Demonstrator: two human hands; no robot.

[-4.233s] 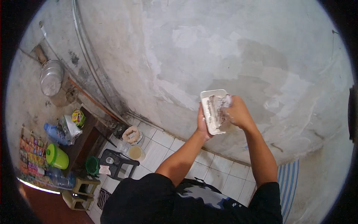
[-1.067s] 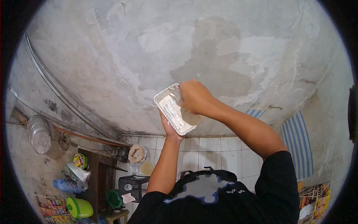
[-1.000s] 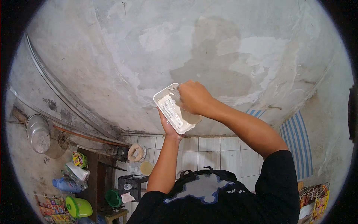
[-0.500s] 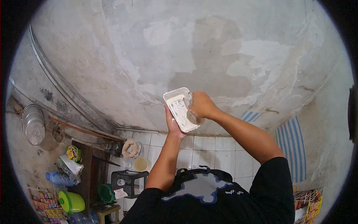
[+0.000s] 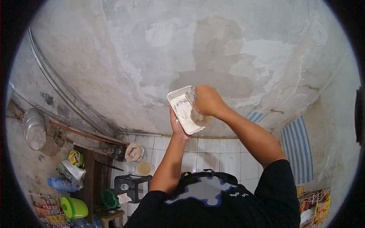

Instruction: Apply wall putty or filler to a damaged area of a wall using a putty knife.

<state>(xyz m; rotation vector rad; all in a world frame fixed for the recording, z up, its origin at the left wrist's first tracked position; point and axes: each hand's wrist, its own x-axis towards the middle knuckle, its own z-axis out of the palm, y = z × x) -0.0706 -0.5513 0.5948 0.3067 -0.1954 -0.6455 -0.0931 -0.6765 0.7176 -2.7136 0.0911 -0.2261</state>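
My left hand (image 5: 177, 123) holds a white rectangular plastic tub (image 5: 181, 121) from beneath and along its left side. White putty (image 5: 186, 110) coats the tub's floor and walls, with smears on its rim and on my left wrist. My right hand (image 5: 206, 99) is closed over the tub's right edge, gripping a putty knife (image 5: 189, 96). Only part of its flat grey blade shows, inside the far end of the tub; the handle is hidden in my fist.
Ahead rises a grey wall (image 5: 159, 60) with whitish patches. Below on the tiled floor (image 5: 208, 148) stand a black stool (image 5: 131, 182), an open sack (image 5: 134, 152) and a tub of pale liquid (image 5: 144, 168). A striped cloth (image 5: 297, 150) hangs at right; a green container (image 5: 74, 207) sits lower left.
My right hand has shifted a little farther from me, bringing the putty knife's blade toward the far end of the tub. The tub stays in my left hand, nearly in place.
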